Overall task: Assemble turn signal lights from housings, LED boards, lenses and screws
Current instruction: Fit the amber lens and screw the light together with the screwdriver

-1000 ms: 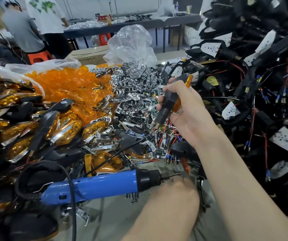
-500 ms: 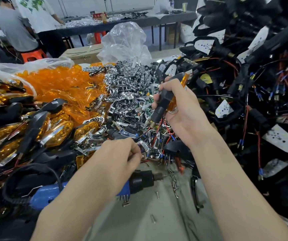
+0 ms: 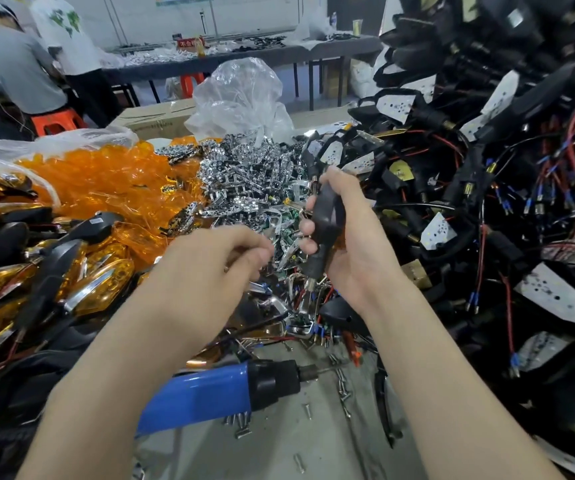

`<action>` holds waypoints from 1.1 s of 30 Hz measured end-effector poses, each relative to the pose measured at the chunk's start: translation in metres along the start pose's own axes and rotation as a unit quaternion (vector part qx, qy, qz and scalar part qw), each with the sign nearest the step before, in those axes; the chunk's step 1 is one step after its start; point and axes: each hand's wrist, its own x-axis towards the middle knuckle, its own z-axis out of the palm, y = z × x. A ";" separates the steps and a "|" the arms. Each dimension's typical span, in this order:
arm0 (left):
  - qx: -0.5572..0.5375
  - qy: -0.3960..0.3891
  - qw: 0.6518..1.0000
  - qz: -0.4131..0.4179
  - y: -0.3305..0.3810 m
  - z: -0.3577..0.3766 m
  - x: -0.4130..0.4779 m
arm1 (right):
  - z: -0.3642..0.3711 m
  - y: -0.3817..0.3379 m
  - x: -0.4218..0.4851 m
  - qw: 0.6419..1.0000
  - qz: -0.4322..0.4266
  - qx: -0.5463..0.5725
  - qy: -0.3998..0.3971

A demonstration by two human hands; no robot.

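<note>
2 hands work close together above the cluttered table point(image 3: 279, 445); the right hand point(image 3: 348, 244) wraps fingers and thumb round a black housing point(image 3: 326, 216), held between the 2 forearms; it stands nearly upright, its long axis running from the top by the thumb down to the stalk and wires below the palm; its dark back seems turned leftward, with a sliver of amber lens point(image 3: 339, 242) against the palm; the left hand point(image 3: 216, 261) hangs just beside it on the left, fingers curled in with the thumb against them as if pinching something small, though I cannot tell what, if anything, it holds; being the free and nearer one, the left hand looks placed to feed a part rightward into the housing's back; the blue electric screwdriver point(image 3: 203, 393) lies flat on the table below both wrists, bit pointing right toward loose screws point(image 3: 343, 388); likely the driver is needed next.
</note>
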 end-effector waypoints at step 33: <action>-0.313 0.224 0.921 0.062 0.014 0.065 0.037 | 0.013 0.007 -0.007 1.000 0.022 -0.007 -0.003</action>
